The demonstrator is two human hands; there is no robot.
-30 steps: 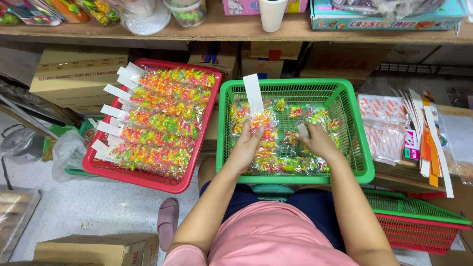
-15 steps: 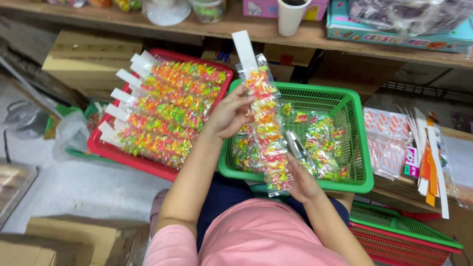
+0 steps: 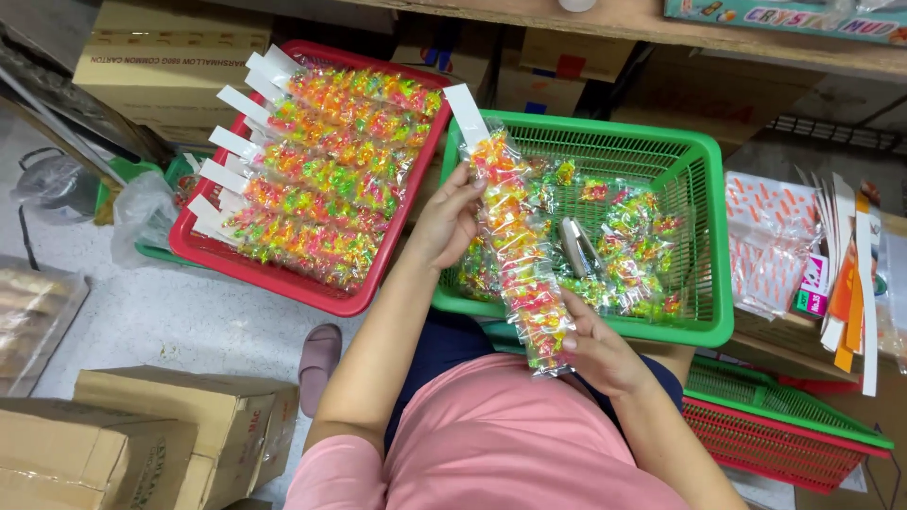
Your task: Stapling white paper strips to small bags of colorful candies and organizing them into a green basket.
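Holding a long clear strip of candy packets (image 3: pixel 515 255) between both hands, I keep it stretched over the near-left part of the green basket (image 3: pixel 704 246). My left hand (image 3: pixel 446 222) grips the strip's upper part, fingers curled onto its left edge just below the white header card (image 3: pixel 466 113), which points toward 11 o'clock. My right hand (image 3: pixel 597 354) pinches the strip's lower end, at 5 o'clock from the left hand, thumb pressed on the plastic. Inside the green basket, loose candy packets (image 3: pixel 633 269) lie around a grey stapler (image 3: pixel 576 247), at 3 o'clock from the strip. At 9 o'clock from the basket sits a red tray (image 3: pixel 283 279) filled with finished strips (image 3: pixel 321 179), their white cards fanned toward 10 o'clock. Stacked paper cards (image 3: pixel 841 283) lie at 3 o'clock, and cardboard boxes (image 3: pixel 142 425) stand on the floor at 7 o'clock.
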